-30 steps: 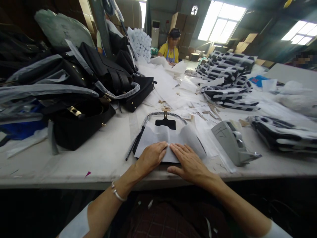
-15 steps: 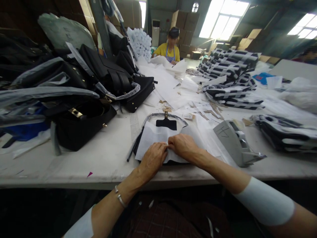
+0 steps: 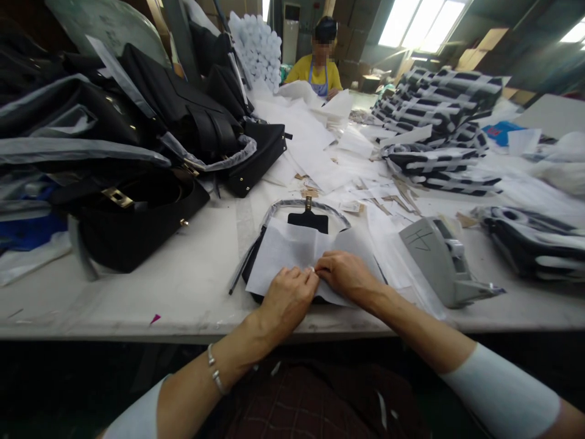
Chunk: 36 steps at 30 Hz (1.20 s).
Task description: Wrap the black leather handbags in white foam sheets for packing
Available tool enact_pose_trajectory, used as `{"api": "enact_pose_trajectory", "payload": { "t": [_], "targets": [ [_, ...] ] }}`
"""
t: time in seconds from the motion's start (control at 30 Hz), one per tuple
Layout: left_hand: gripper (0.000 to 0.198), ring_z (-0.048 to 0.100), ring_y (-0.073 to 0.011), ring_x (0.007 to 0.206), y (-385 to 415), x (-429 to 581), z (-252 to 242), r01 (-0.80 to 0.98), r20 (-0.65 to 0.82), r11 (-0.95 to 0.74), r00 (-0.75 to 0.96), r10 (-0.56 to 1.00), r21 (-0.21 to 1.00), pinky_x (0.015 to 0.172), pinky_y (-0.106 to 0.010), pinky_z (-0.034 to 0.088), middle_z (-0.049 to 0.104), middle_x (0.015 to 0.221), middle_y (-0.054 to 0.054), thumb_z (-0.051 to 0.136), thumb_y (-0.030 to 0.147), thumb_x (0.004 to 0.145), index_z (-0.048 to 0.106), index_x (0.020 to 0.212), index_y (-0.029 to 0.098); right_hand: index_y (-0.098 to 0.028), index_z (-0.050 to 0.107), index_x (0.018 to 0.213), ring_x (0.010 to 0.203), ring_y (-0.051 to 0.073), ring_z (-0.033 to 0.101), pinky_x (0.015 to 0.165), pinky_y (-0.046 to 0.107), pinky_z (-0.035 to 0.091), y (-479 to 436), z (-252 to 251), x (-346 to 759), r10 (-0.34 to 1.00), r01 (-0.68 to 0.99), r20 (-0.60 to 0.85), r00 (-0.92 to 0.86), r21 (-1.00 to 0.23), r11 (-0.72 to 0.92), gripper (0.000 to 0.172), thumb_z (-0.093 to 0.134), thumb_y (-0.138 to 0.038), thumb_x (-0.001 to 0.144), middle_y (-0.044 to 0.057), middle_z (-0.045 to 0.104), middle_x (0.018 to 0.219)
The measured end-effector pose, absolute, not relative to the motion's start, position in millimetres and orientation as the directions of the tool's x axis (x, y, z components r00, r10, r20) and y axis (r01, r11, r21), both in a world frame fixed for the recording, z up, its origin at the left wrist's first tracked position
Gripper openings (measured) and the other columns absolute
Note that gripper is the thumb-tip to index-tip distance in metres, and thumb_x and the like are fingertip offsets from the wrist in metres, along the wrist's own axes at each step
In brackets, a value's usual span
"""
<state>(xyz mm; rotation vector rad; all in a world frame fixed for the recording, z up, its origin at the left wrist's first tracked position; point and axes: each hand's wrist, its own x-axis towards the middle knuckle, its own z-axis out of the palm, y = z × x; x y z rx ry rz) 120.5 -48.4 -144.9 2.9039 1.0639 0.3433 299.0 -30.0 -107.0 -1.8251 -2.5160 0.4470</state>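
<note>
Atop a black bag [image 3: 315,223], near our table's [image 3: 201,286] front edge, we note white paper [image 3: 283,253]. Our left hand [image 3: 291,297] and right hand [image 3: 346,275] meet on it, fingers curled; whether they pinch it, we cannot tell. Grey tape dispenser [image 3: 427,256] right, black bags [image 3: 137,225] left, person in yellow [image 3: 317,76] beyond.

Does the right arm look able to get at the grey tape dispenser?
Probably yes: the grey tape dispenser stands right of the right grip, with only low-lying white material visible between. The grip would first have to leave the sheet it touches.
</note>
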Motion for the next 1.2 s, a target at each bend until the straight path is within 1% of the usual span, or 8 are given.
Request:
{"api": "enact_pose_trajectory", "payload": {
  "t": [0.13,0.23,0.43,0.53,0.67,0.83,1.07,1.2],
  "targets": [
    [0.021,0.063,-0.0253,0.082,-60,135,-136,0.647,0.169,-0.763,0.752,0.637,-0.004,0.069,-0.037,0.050,0.067,0.091,-0.011,0.042,0.005,0.093,0.059,0.104,0.010,-0.020,0.075,0.082,0.090,0.022,0.066,0.069,0.027,0.044,-28,-104,296,0.903,0.928,-0.215,-0.372,-0.109,0.356,0.024,0.054,-0.019,0.091,0.008,0.073,0.089],
    [0.025,0.064,-0.0255,0.085,-61,134,-140,0.653,0.192,-0.758,0.744,0.641,0.000,0.072,-0.038,0.051,0.067,0.097,-0.013,0.040,0.003,0.093,0.057,0.109,0.009,-0.022,0.076,0.087,0.089,0.021,0.067,0.072,0.027,0.045,-24,-101,299,0.911,0.927,-0.223,-0.347,-0.231,0.296,0.019,0.056,-0.021,0.089,0.006,0.074,0.092],
    [0.019,0.068,-0.0246,0.087,-40,112,-132,0.741,0.068,-0.581,0.597,0.800,0.336,0.074,-0.034,0.051,0.069,0.092,-0.008,0.054,0.017,0.093,0.054,0.111,0.015,-0.024,0.074,0.095,0.081,0.017,0.066,0.071,0.026,0.046,-18,-106,307,0.922,0.819,-0.256,-0.289,-0.565,0.100,0.020,0.063,-0.038,0.087,0.000,0.074,0.088],
    [0.027,0.069,-0.0242,0.086,-19,111,-109,0.686,-0.063,-0.594,0.675,0.735,0.422,0.072,-0.030,0.050,0.071,0.095,-0.006,0.063,0.024,0.087,0.055,0.112,0.018,-0.023,0.075,0.098,0.080,0.017,0.065,0.070,0.025,0.045,-13,-105,310,0.880,0.797,-0.291,-0.375,-0.586,0.146,0.020,0.068,-0.033,0.081,0.000,0.074,0.089],
    [0.032,0.069,-0.0260,0.089,4,121,-93,0.599,-0.146,-0.695,0.789,0.596,0.399,0.071,-0.030,0.049,0.071,0.097,-0.006,0.071,0.037,0.082,0.062,0.108,0.020,-0.025,0.077,0.098,0.078,0.019,0.065,0.068,0.026,0.043,-4,-101,317,0.831,0.787,-0.292,-0.473,-0.564,0.250,0.022,0.070,-0.029,0.078,-0.001,0.074,0.086],
    [0.038,0.066,-0.0224,0.091,-1,118,-125,0.605,0.004,-0.666,0.739,0.674,0.437,0.076,-0.031,0.051,0.065,0.108,-0.005,0.066,0.054,0.086,0.064,0.107,0.022,-0.026,0.079,0.092,0.087,0.020,0.067,0.076,0.026,0.047,0,-107,327,0.848,0.777,-0.292,-0.443,-0.597,0.200,0.017,0.070,-0.028,0.078,-0.001,0.075,0.092],
    [0.040,0.057,-0.0245,0.118,-8,111,-144,0.462,0.284,-0.776,0.746,0.602,0.430,0.104,-0.036,0.045,0.063,0.122,-0.008,0.076,0.038,0.082,0.059,0.112,0.019,-0.028,0.079,0.088,0.082,0.018,0.067,0.072,0.026,0.046,-9,-113,320,0.906,0.826,-0.235,-0.353,-0.534,0.183,0.015,0.067,-0.026,0.081,-0.001,0.076,0.089],
    [0.044,0.060,-0.0242,0.118,-2,113,-144,0.439,0.213,-0.715,0.752,0.624,0.544,0.103,-0.037,0.047,0.065,0.120,-0.008,0.075,0.034,0.083,0.055,0.118,0.019,-0.028,0.079,0.080,0.074,0.017,0.066,0.066,0.024,0.045,-14,-111,310,0.948,0.881,-0.261,-0.180,-0.472,0.037,0.012,0.068,-0.025,0.077,-0.002,0.076,0.080]
  ]
}}
